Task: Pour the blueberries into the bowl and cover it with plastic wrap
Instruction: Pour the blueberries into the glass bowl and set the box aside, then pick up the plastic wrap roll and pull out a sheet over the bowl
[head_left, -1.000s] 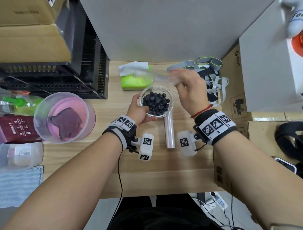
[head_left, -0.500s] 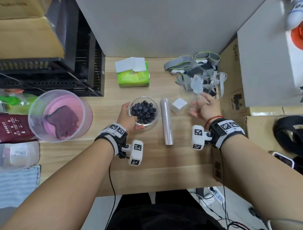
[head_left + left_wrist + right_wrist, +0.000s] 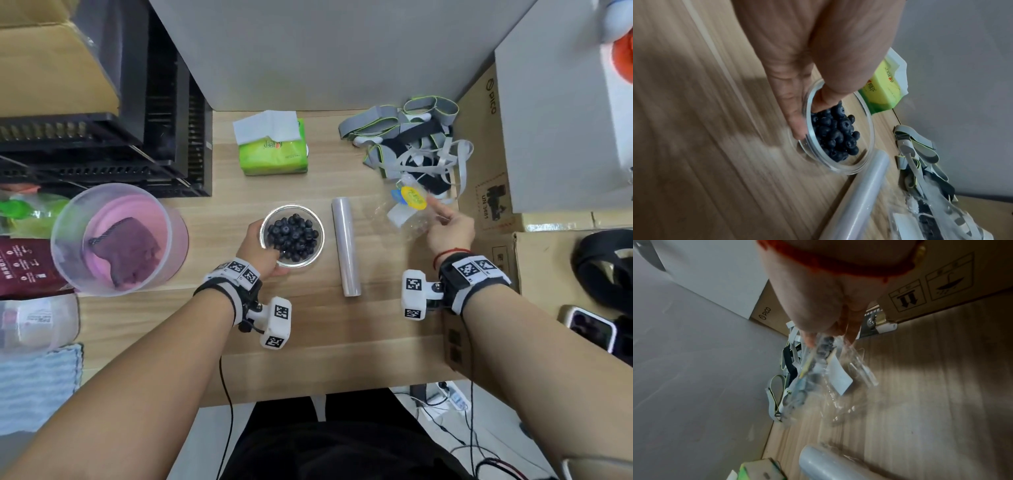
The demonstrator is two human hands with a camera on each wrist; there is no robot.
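A glass bowl [image 3: 322,236] full of blueberries [image 3: 293,236] stands on the wooden table. My left hand [image 3: 263,253] grips its near-left rim, thumb inside and fingers outside, as the left wrist view shows at the bowl [image 3: 869,129] and left hand [image 3: 812,116]. A roll of plastic wrap [image 3: 346,246] lies just right of the bowl. Further right, my right hand [image 3: 442,219] pinches the edge of the empty clear blueberry box [image 3: 404,212] with its yellow label, low over the table. The right wrist view shows the right hand [image 3: 830,335] pinching the box [image 3: 830,378].
A green tissue pack [image 3: 274,150] and a pile of grey straps [image 3: 411,144] lie at the back. A translucent pink tub [image 3: 116,240] stands left of the bowl, black crates [image 3: 164,137] behind it. Cardboard boxes [image 3: 483,178] line the right edge.
My right hand carried the clear box from above the bowl rightwards and down, past the wrap roll. My left hand kept its grip on the bowl.
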